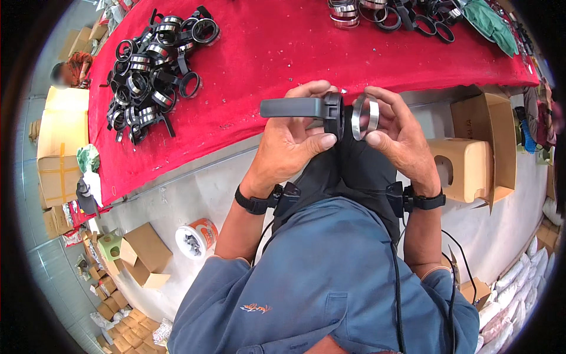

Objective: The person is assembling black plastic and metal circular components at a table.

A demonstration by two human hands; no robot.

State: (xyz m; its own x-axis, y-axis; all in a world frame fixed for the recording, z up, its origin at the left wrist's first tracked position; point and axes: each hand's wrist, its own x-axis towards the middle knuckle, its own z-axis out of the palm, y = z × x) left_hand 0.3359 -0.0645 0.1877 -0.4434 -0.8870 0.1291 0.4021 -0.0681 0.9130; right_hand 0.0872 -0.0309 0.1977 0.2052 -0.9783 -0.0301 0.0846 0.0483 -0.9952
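Observation:
My left hand [288, 144] is closed on a black ring with a flat grey-black handle [292, 108], its thumb and fingers pinching the ring's rim while the handle points left. Facing it, a shiny silver metal ring [374, 114] stands on edge between the thumb and fingers of my right hand [404, 133]. A narrow gap separates the two rings. Both hands are held over my lap, at the near edge of the red-covered table [259, 53]. On the table's left part lies a heap of black handled rings and silver bands [156, 68].
More rings [389, 17] and a green cloth [486, 26] lie at the table's far right. Below the table, a bucket [203, 234] and an open carton [147, 253] stand left, another carton [501, 147] right. Someone [75, 68] is at the far left.

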